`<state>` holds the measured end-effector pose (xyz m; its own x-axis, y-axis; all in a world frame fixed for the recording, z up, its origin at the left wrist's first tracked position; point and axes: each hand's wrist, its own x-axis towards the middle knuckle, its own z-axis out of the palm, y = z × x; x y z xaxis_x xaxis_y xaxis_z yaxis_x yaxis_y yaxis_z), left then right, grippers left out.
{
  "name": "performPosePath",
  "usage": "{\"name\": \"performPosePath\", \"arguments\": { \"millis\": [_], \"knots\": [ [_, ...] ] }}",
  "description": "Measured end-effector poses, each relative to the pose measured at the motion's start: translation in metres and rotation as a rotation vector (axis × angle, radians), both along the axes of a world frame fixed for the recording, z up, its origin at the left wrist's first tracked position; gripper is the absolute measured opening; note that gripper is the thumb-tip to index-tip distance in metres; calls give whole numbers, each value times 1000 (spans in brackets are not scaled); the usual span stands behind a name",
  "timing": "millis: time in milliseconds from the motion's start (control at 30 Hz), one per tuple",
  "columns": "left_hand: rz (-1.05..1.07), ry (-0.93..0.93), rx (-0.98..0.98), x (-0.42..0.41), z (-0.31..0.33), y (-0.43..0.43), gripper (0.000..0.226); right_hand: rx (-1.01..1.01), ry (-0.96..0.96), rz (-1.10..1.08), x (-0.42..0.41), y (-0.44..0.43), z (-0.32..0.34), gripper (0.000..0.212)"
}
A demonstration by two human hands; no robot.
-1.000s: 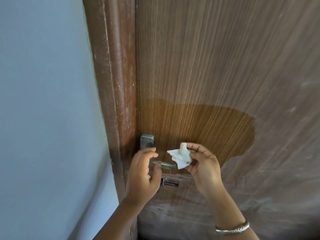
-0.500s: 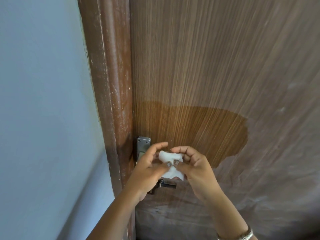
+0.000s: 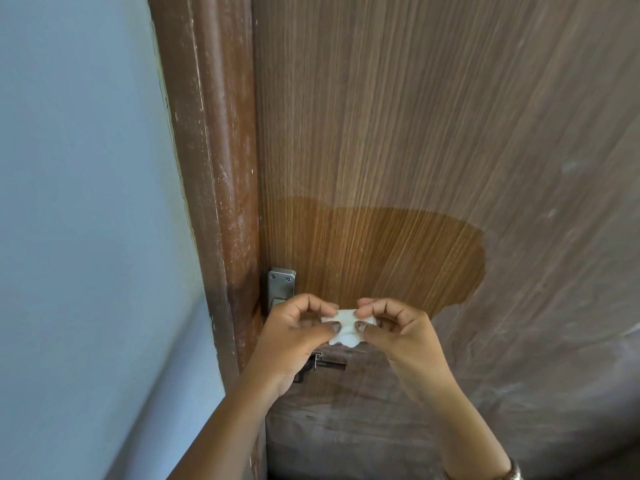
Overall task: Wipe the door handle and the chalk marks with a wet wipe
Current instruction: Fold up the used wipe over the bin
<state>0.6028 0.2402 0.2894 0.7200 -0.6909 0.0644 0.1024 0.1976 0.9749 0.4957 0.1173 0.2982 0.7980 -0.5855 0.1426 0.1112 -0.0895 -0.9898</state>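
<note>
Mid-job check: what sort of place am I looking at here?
Probably an indoor doorway, perhaps in a home: a wood-grain door in a brown wooden frame, a metal handle plate at its edge, and a pale blue wall beside it. The left hand and right hand pinch a wet wipe.

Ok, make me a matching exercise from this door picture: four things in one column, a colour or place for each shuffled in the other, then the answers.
Column one
1. wet wipe
2. wall
3. handle plate
4. darker patch on the door

Column two
A. pale blue
B. orange-brown
C. grey metal
D. white, pinched between the left hand and the right hand

Pairs: 1-D, 2-A, 3-C, 4-B
</note>
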Motion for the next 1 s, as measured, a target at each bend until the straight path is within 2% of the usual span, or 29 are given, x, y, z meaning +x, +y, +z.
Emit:
{"name": "performPosePath", "arguments": {
  "millis": [167,267,400,500,767,1000],
  "knots": [
    [15,-38,2,-6,2,1,43,92,-10,10,-9,0,-2,42],
    [-19,-88,51,-10,3,-1,31,-9,32,29,-16,-1,-1,27],
    [-114,-80,34,-21,-4,-4,24,70,-2,27,-29,0,-5,29],
    [-167,-49,16,-32,-16,-9,19,41,-22,-7,-42,1,-15,28],
    [-292,62,108,-60,-45,-21,24,104,90,-208,-97,0,-50,22],
    [-441,-94,256,-114,-61,-57,33,-100,261,-431,-161,-12,-66,41]
  ]
}}
